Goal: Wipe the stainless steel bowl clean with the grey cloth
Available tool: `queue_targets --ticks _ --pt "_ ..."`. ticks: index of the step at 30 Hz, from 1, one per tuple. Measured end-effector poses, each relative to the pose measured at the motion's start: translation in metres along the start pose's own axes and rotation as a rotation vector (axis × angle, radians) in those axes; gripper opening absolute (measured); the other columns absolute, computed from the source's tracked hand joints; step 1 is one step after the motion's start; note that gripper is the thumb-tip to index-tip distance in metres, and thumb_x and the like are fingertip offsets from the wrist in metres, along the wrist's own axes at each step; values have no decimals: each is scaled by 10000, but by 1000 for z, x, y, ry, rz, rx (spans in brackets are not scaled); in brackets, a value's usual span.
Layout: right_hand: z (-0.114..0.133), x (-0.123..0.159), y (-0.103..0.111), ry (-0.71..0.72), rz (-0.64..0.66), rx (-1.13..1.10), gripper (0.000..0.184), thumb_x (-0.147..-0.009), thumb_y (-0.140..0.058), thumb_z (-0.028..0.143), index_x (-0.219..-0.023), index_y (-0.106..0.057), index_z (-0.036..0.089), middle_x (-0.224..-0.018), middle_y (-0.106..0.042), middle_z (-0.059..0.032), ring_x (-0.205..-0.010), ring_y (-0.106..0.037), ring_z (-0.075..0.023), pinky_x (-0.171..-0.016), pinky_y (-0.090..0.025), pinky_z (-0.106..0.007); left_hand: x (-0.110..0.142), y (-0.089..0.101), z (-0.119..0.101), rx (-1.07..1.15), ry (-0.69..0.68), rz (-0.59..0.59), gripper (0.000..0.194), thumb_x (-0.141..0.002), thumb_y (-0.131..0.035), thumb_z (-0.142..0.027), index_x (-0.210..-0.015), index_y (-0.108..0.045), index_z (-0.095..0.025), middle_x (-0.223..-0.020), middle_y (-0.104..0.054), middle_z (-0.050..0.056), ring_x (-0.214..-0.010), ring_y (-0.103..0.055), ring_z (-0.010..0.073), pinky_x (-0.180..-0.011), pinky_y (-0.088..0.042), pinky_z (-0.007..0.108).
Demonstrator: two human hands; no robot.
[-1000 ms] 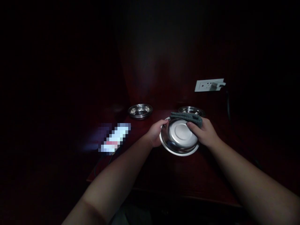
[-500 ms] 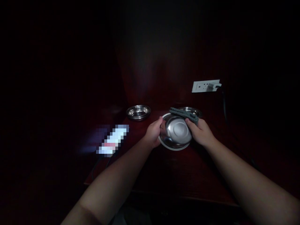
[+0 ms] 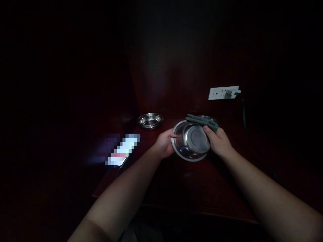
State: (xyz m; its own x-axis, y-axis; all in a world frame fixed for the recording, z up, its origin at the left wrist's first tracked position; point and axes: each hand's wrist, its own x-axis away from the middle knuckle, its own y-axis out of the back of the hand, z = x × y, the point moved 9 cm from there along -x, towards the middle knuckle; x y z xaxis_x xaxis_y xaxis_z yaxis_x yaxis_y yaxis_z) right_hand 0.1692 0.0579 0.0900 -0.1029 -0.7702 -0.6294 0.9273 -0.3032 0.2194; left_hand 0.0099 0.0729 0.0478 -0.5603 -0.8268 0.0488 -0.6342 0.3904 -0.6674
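A shiny steel bowl (image 3: 188,143) is held tilted above the table, its outer base turned toward me. My left hand (image 3: 165,143) grips its rim on the left, thumb on the outside and the other fingers mostly hidden. On the right, my right hand (image 3: 219,140) is closed on a folded grey-green cloth (image 3: 202,121), which lies against the bowl's upper right edge. The fingers of that hand behind the cloth are hidden.
Stacked steel bowls (image 3: 150,121) stand at the back left of the dark red table (image 3: 176,188). Another steel dish (image 3: 210,117) shows partly behind the cloth. A lit, blurred phone (image 3: 124,149) with a cable lies left. A wall socket (image 3: 223,93) holds a plug and cord.
The bowl has turned slightly, showing more of its side. My left thumb has shifted across its rim. Cloth and right hand appear slightly farther right, as the whole view shifts a little.
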Motion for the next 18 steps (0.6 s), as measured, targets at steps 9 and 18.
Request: queue_targets --ticks 9,18 --pt "27 3 -13 184 171 57 351 -893 -504 426 -1164 -598 224 -1186 -642 -79 -1132 -578 -267 -1029 -398 -467 -6 16 12 -107 36 -128 219 -807 -508 -288 -819 -631 -106 -675 -644 72 -609 -598 168 -669 -481 313" --pt "18 2 -14 134 144 108 355 -908 -459 434 -1161 -616 239 -1154 -663 -69 -1117 -590 -289 -1011 -425 -497 -5 25 -2 -223 -244 -349 269 -844 -552 -395 -789 -628 -142 -656 -624 28 -543 -565 124 -559 -434 257"
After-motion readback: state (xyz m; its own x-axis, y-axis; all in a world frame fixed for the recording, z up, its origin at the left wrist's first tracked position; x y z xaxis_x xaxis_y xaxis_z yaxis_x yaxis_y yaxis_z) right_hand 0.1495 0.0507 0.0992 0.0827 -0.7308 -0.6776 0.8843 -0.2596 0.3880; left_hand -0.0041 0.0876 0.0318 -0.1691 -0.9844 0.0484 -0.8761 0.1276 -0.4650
